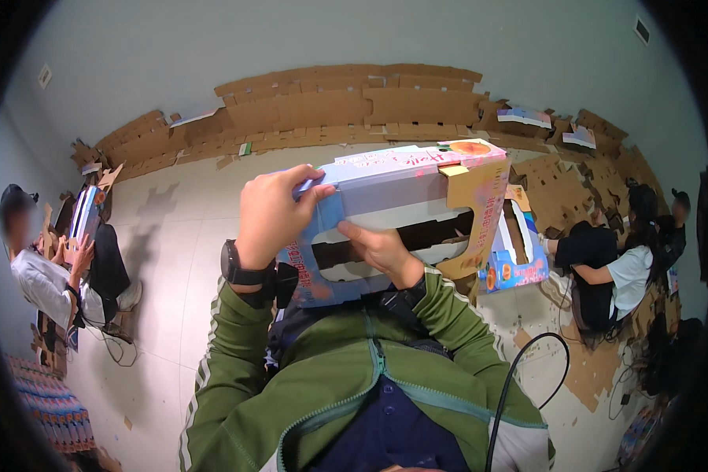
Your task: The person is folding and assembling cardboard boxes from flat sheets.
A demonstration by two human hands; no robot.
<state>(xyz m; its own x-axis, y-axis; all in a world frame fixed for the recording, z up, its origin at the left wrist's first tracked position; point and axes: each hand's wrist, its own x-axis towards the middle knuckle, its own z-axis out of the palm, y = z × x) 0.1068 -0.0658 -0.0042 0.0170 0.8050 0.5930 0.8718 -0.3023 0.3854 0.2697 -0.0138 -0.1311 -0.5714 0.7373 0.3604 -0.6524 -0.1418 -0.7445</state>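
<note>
A printed cardboard carton (393,177), blue at one end and pink and tan at the other, is held up tilted in front of my chest. Large cut-outs open its front and ends. My left hand (279,208) is closed over its upper left corner, thumb on the front panel and fingers over the top edge. My right hand (381,250) is at the left side of the front opening, its thumb pressed on the blue panel; its other fingers are partly hidden. Just beyond the right end is a second printed carton (519,271) with a cut-out.
Brown cardboard sheets (307,110) line the far wall's foot. Flattened cardboard (566,189) covers floor at the right. A seated person (47,279) at the left holds a similar carton (85,212); other people (633,271) sit at the right. A black cable (519,358) loops beside my right arm.
</note>
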